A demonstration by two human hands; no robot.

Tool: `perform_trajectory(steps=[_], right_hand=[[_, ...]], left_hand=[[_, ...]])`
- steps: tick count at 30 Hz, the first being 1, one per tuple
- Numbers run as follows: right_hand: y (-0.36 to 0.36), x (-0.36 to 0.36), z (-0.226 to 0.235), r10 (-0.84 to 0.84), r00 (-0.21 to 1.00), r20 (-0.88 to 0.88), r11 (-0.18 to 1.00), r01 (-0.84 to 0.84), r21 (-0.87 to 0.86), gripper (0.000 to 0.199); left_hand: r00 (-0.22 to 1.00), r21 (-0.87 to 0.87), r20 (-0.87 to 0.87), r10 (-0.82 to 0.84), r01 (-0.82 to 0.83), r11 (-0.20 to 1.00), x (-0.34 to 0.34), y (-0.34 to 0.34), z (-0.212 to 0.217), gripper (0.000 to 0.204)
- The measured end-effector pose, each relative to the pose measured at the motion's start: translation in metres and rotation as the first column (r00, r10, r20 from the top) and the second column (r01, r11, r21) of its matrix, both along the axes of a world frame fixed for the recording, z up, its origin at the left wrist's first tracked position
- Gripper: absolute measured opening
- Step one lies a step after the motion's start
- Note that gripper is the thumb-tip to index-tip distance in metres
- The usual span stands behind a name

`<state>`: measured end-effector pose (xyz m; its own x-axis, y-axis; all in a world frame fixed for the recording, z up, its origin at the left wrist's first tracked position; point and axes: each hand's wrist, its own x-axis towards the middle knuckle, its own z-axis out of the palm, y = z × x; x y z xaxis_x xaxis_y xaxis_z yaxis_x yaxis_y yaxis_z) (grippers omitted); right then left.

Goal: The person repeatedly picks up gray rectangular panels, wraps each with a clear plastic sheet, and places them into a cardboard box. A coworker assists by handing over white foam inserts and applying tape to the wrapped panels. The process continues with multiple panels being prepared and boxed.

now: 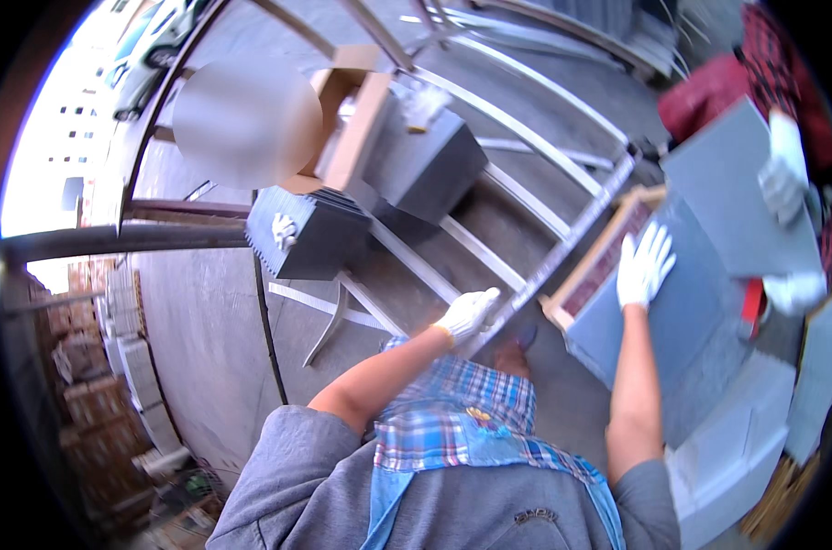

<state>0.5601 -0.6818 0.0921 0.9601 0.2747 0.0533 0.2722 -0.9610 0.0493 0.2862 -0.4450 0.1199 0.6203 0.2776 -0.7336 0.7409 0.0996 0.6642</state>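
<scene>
Here the gloved right hand [643, 266] lies flat and released on a grey slab [682, 312] atop a wooden crate [585, 275] of slabs, while the gloved left hand [469, 313] is clenched round a metal rail [562, 247], near an open cardboard box [352, 119].

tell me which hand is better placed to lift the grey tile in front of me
Right, likely. The right hand already lies flat on the grey tile atop the stack, while the left hand rests on the metal rail, off the tile.
</scene>
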Motion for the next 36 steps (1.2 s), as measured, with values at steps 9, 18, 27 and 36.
perform_trajectory(steps=[9,18,27,36], right_hand=[[0.088,-0.245,0.055,0.209,0.839,-0.502,0.931,-0.327,-0.16,0.065],[0.099,-0.306,0.021,-0.139,0.614,-0.777,0.911,0.387,0.142,0.052],[0.167,-0.282,0.064,-0.085,0.565,-0.821,0.863,0.453,0.222,0.048],[0.164,-0.289,0.04,-0.089,0.503,-0.86,0.883,0.44,0.166,0.047]], left_hand=[[0.807,0.292,0.358,0.469,-0.574,0.765,-0.022,0.278,0.065,0.026],[0.959,0.79,0.096,0.268,-0.236,0.565,0.032,0.507,-0.038,0.038],[0.952,0.755,-0.241,0.188,0.063,0.652,0.071,0.537,-0.131,0.069],[0.986,0.884,-0.144,-0.083,0.166,0.438,0.062,0.536,-0.089,0.024]])
